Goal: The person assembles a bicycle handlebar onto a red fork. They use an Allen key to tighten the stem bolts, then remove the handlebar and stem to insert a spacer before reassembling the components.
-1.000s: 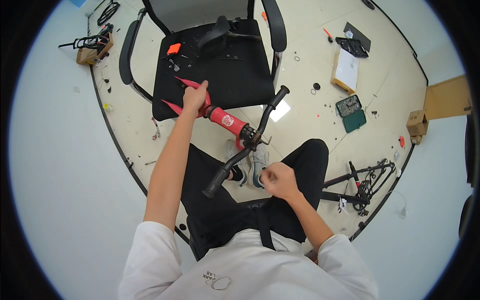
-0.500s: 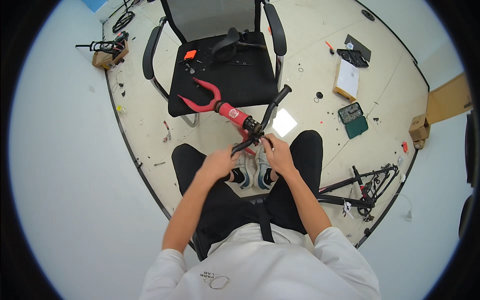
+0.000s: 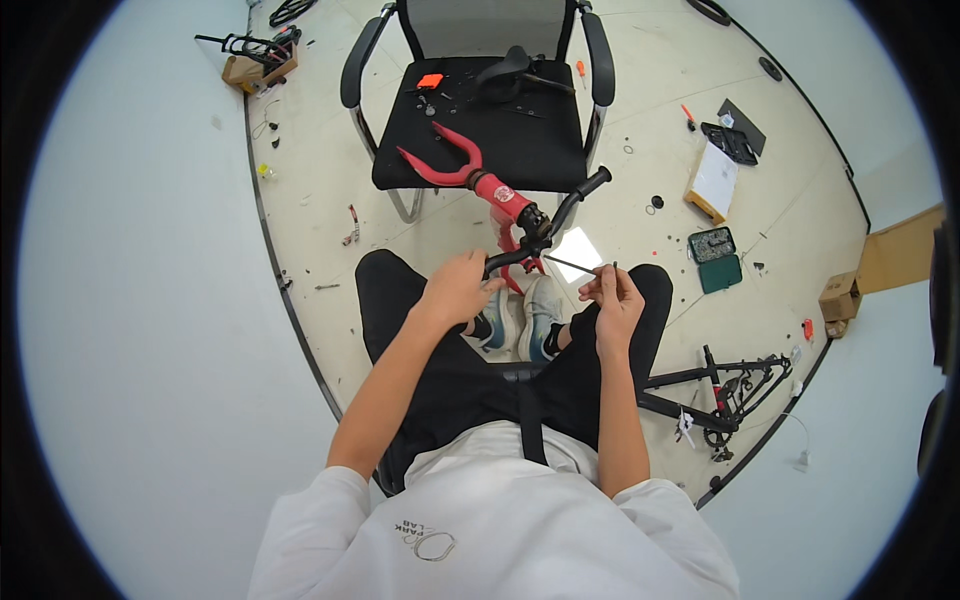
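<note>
With the left hand (image 3: 457,290), gripping the near end of the black handlebar (image 3: 568,207); with the right hand (image 3: 616,312), pinching a thin dark rod (image 3: 572,265) near the bar's middle. Holding the attached red fork (image 3: 474,160) over the near edge of a black chair seat (image 3: 530,155), facing a saddle (image 3: 505,76) farther back. Sitting above pale tiled floor (image 3: 320,205), between pale walls (image 3: 150,300), having a bike frame (image 3: 717,397) near right.

Room between fork prongs (image 3: 472,153) (chair seat (image 3: 535,155) blocks below).
</note>
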Action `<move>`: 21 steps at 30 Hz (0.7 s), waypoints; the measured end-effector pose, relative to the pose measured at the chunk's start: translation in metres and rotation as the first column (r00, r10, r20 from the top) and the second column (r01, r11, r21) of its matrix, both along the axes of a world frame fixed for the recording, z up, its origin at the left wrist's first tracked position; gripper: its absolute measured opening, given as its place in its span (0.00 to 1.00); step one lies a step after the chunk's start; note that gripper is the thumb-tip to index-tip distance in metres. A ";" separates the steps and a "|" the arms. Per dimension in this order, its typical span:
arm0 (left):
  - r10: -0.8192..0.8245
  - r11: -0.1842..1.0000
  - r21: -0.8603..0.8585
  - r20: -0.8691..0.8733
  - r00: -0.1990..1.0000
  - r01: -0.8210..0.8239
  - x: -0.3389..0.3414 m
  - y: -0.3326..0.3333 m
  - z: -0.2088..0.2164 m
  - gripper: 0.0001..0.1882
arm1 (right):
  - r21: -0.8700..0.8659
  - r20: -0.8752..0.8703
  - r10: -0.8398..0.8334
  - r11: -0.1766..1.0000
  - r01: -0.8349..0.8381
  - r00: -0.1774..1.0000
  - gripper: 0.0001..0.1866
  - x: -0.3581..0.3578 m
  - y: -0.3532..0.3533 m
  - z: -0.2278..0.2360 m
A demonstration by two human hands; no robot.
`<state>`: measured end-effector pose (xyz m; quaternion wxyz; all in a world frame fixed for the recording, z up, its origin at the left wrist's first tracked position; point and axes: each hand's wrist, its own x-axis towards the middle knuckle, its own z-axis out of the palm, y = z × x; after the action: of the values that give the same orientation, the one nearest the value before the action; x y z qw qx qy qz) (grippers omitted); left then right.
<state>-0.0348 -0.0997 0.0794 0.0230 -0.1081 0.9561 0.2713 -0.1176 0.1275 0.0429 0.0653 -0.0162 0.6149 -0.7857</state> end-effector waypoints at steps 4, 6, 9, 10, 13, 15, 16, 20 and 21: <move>-0.013 1.000 0.010 -0.445 0.896 0.019 -0.017 0.038 0.005 0.15 | 0.006 0.009 -0.057 0.998 0.057 0.998 0.16 -0.016 -0.002 0.001; 0.161 0.942 0.336 -0.461 0.872 0.004 -0.033 0.066 -0.003 0.14 | -0.024 0.019 -0.103 0.994 0.104 0.994 0.16 -0.022 -0.004 0.000; 0.432 0.418 0.892 -0.027 0.902 -0.174 -0.055 0.102 -0.027 0.16 | -0.076 0.036 -0.152 0.985 0.155 0.988 0.16 -0.031 -0.006 -0.008; 0.441 0.230 0.945 0.112 0.891 -0.232 -0.071 0.104 -0.038 0.17 | -0.087 0.043 -0.165 0.982 0.168 0.985 0.16 -0.034 -0.007 -0.008; 0.509 -0.113 0.954 0.295 0.809 -0.277 -0.106 0.107 -0.051 0.16 | -0.083 0.054 -0.190 0.978 0.194 0.980 0.15 -0.041 -0.009 -0.008; 0.504 -0.279 0.917 0.393 0.769 -0.286 -0.114 0.105 -0.055 0.14 | -0.050 0.045 -0.164 0.985 0.166 0.986 0.15 -0.042 -0.009 -0.009; 0.488 -0.327 0.901 0.419 0.766 -0.285 -0.114 0.107 -0.057 0.13 | -0.046 0.045 -0.161 0.986 0.163 0.986 0.15 -0.042 -0.008 -0.012; 0.461 -0.425 0.861 0.472 0.751 -0.280 -0.112 0.110 -0.052 0.11 | -0.084 0.099 -0.158 0.982 0.166 0.982 0.15 -0.040 -0.004 -0.014; 0.462 -0.428 0.859 0.476 0.749 -0.281 -0.111 0.111 -0.048 0.10 | -0.108 0.106 -0.154 0.980 0.165 0.982 0.15 -0.039 -0.004 -0.014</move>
<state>-0.1458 0.0110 0.0311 -0.0556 -0.3581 0.2628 0.8942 -0.1568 0.1236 0.0285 0.0309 0.0677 0.5635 -0.8228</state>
